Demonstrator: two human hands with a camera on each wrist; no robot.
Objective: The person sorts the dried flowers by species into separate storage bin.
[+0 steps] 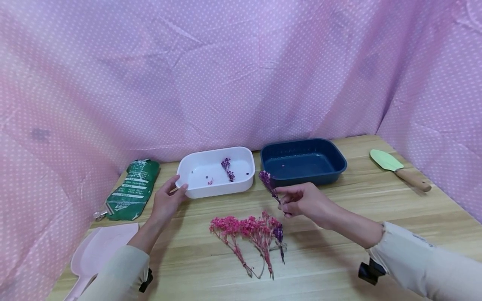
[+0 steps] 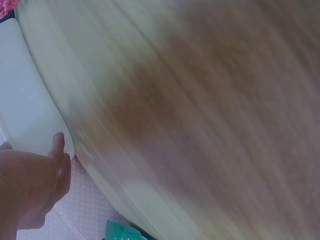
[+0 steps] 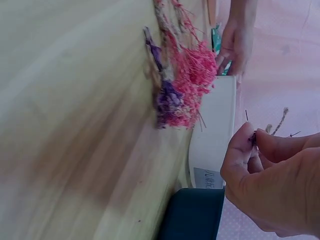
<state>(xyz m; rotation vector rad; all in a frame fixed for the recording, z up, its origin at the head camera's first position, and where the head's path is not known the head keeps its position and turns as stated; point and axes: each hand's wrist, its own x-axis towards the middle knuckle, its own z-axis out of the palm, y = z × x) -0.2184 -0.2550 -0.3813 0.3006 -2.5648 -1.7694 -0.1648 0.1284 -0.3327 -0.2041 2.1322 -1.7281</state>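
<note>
R hand (image 1: 306, 205) pinches the held purple sprig (image 1: 266, 179) by its stem b/w thumb & forefinger, just above the tabletop (image 1: 339, 255). Bloom sticks out at approx 11 o'clock from the grip, tilted; stem end at approx 5. R wrist view: thin stems & twine-like strands stick out past the fingers.

Other pos. from that grip: pink bunches (image 1: 244, 228) lie at 7–8 o'clock on the table, w/ a second purple sprig (image 1: 278, 234) against their R edge, approx 6 o'clock. White tray (image 1: 211, 193) is at 10 o'clock, w/ a third purple sprig (image 1: 227, 169) & a few loose bits inside. Dk blue tray (image 1: 306, 180) is at 1 o'clock. Trowel (image 1: 388, 161), lt green blade & wooden handle, is well apart b/w 2 & 3.

L hand (image 1: 165, 205) isn't clenched: fingers fairly straight, at white tray's near-L corner, tray at its 2 o'clock.

Writing: green bag (image 1: 133, 190), at 9 o'clock, has rows of white print, too small to read. Pink dustpan (image 1: 99, 251) is below it, b/w 8 & 9. R wrist view: grey label (image 3: 207, 178) on white tray's side, w/ dk characters, too blurred to read.
</note>
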